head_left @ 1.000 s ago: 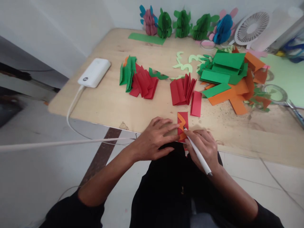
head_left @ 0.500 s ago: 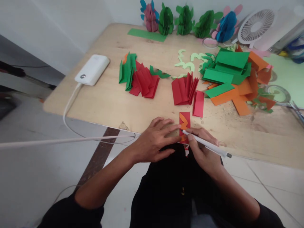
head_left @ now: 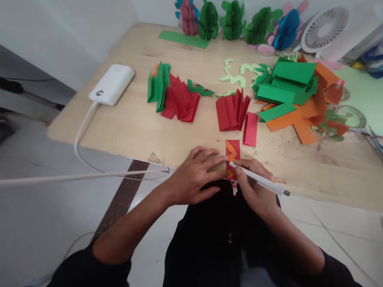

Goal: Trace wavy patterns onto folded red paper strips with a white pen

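A small red paper piece (head_left: 236,142) lies at the table's near edge with a wavy orange paper cutout (head_left: 231,151) on top. My left hand (head_left: 196,175) is flat with fingers spread, its fingertips pressing on the left side of the cutout. In my right hand (head_left: 256,183) is a white pen (head_left: 260,179), its tip touching at the cutout's edge. The lower part of the red paper is partly covered by my fingers. Just beyond lie a single red folded strip (head_left: 250,128) and a fan of folded red papers (head_left: 231,111).
Red (head_left: 181,99) and green folded papers (head_left: 159,87) lie left of centre. Green papers (head_left: 287,81) and orange papers (head_left: 299,123) are heaped at right, near scissors (head_left: 372,139). A white power bank (head_left: 113,84) with a cable sits left. A fan (head_left: 326,30) and paper figures (head_left: 233,22) line the back.
The view has shifted slightly, and objects on the table sit a little higher and further left. Both hands keep nearly the same pose; the pen tip has moved very slightly at most.
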`<state>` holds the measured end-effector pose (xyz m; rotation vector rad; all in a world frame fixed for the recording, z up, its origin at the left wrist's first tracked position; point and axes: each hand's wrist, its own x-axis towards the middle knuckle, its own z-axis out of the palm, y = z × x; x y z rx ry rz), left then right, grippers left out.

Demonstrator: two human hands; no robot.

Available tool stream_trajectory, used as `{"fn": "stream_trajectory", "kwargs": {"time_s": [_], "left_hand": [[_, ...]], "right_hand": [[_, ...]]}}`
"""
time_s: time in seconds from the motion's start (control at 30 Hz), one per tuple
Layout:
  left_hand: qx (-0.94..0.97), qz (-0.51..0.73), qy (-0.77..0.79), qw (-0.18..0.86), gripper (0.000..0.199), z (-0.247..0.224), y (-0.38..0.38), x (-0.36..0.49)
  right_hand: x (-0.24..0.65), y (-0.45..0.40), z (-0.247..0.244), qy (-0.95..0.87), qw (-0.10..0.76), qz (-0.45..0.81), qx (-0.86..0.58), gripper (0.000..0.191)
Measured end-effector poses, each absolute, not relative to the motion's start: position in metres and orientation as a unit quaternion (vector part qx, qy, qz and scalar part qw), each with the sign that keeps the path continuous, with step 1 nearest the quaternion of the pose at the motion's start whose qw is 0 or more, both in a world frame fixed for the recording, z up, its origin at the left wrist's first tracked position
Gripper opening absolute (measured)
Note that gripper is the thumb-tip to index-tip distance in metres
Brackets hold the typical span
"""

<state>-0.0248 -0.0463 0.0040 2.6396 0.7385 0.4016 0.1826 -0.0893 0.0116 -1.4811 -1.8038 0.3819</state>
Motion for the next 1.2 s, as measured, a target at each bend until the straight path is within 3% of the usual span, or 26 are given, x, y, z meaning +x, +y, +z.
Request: {"fn": "stream_trajectory", "kwargs": {"time_s": [1.2], "left_hand": [[0.937,0.124,0.269,0.184,0.035,0.0050,-0.0470,-0.0241]], "right_hand": [[0.1842,-0.0919,0.0117,-0.702,0.400,0.160,-0.567,0.013]]}}
